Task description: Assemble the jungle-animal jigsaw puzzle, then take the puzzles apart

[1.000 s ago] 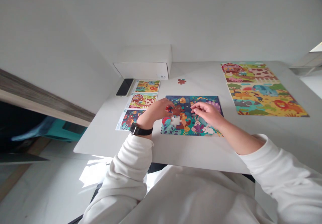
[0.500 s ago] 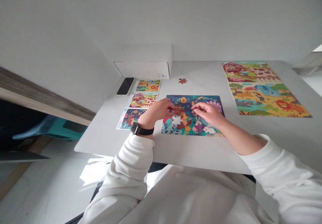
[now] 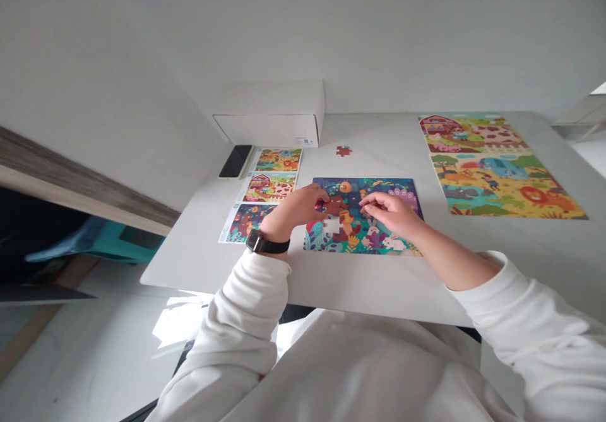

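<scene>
A dark, colourful jigsaw puzzle (image 3: 353,245) with forest animals lies on the table in front of me. One white gap shows in its left part, beside the brown bear. At the puzzle's left edge, my left hand (image 3: 303,206) rests with curved fingers, thumb and forefinger apart; I see nothing held in it. Over the puzzle's right half is my right hand (image 3: 392,212), its fingers loosely stretched and without a piece. Beyond the puzzle lies a loose brown jigsaw piece (image 3: 343,151), apart from both hands.
Left of the puzzle lies a picture sheet (image 3: 269,188) with three small scenes, next to a phone (image 3: 236,161). A white box (image 3: 267,130) stands against the wall. Farm (image 3: 497,136) and safari (image 3: 502,188) puzzles lie at the right.
Both hands keep nearly the same places over the puzzle. The view has shifted very slightly; the loose piece stays where it was.
</scene>
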Available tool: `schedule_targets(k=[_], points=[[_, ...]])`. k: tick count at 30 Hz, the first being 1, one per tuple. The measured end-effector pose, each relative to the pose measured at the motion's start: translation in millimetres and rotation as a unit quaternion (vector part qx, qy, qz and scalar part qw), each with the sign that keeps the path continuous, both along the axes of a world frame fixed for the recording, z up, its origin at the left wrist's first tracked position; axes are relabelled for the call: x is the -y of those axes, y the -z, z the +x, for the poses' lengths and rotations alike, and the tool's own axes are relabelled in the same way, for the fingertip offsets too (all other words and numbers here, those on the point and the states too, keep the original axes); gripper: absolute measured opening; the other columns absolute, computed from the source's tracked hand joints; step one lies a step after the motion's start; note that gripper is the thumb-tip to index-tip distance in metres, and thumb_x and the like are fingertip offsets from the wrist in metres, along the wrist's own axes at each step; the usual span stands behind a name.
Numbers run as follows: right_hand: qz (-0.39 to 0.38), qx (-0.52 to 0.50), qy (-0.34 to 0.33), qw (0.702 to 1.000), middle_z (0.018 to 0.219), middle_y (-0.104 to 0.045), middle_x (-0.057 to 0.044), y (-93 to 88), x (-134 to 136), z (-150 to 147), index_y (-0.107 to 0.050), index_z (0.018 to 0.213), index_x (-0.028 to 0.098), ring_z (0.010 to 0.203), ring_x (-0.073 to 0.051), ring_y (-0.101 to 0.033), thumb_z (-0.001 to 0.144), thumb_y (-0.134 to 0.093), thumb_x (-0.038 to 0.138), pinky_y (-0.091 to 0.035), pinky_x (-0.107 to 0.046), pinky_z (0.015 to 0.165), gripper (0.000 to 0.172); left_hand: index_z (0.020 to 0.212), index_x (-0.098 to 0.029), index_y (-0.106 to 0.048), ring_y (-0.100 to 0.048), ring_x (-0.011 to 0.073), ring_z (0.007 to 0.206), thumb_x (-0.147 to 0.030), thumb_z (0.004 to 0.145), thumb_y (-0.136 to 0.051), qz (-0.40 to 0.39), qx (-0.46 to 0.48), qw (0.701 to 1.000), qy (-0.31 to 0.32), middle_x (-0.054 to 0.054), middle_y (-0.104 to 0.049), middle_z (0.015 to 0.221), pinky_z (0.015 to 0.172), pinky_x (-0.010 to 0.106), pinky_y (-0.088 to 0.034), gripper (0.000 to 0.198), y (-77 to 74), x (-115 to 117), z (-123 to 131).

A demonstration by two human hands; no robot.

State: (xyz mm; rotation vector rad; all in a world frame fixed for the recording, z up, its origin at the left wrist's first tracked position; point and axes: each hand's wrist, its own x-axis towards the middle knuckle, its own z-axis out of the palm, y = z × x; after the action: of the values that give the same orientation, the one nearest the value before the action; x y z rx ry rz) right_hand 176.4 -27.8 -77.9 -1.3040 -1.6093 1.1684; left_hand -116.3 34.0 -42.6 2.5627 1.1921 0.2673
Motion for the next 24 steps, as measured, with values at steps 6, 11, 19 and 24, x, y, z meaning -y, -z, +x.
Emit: schedule_targets(k=[6,11,19,24], points=[[0.019,0.002,-0.008,1.000,0.101,-0.081,-0.006,2.4,-2,0,-0.077,0.107,0.026,0.091,-0.025,-0.075,0.092,-0.072,0.046,-0.059,-0.039,0.081,0.025,0.119,-0.020,-0.073,-0.070,0.0261,0.108,-0.027,0.084,-0.082,-0.002,0.043,0.999,0.004,0.009,-0.074,0.120,0.095,0.034,-0.055,0.037,-10.4,3,1],[0.030,-0.001,-0.007,1.000,0.102,-0.079,-0.005,-0.7,-1,-2,-0.075,0.112,0.026,0.086,-0.023,-0.072,0.093,-0.072,0.049,-0.058,-0.037,0.073,0.030,0.125,-0.022,-0.073,-0.070,0.0236,0.115,-0.022,0.087,-0.078,-0.016,0.137,0.986,0.089,0.008,-0.074,0.126,0.100,0.034,-0.055,0.038,-16.1,13,17],[-0.006,-0.050,-0.029,0.998,0.093,-0.077,-0.003,-6.2,2,-5,-0.074,0.115,0.024,0.083,-0.022,-0.072,0.087,-0.080,0.045,-0.056,-0.035,0.073,0.036,0.129,-0.023,-0.075,-0.071,0.0174,0.100,-0.023,0.089,-0.075,-0.060,0.189,0.972,0.127,0.008,-0.077,0.126,0.091,0.029,-0.057,0.040,-13.9,17,26],[-0.002,-0.053,-0.028,0.998,0.086,-0.075,-0.002,-9.1,2,-5,-0.074,0.116,0.024,0.076,-0.020,-0.069,0.086,-0.081,0.044,-0.055,-0.034,0.068,0.038,0.123,-0.021,-0.077,-0.073,0.0159,0.093,-0.024,0.090,-0.073,-0.096,0.213,0.971,0.059,0.005,-0.081,0.110,0.086,0.026,-0.057,0.034,-24.5,19,24]])
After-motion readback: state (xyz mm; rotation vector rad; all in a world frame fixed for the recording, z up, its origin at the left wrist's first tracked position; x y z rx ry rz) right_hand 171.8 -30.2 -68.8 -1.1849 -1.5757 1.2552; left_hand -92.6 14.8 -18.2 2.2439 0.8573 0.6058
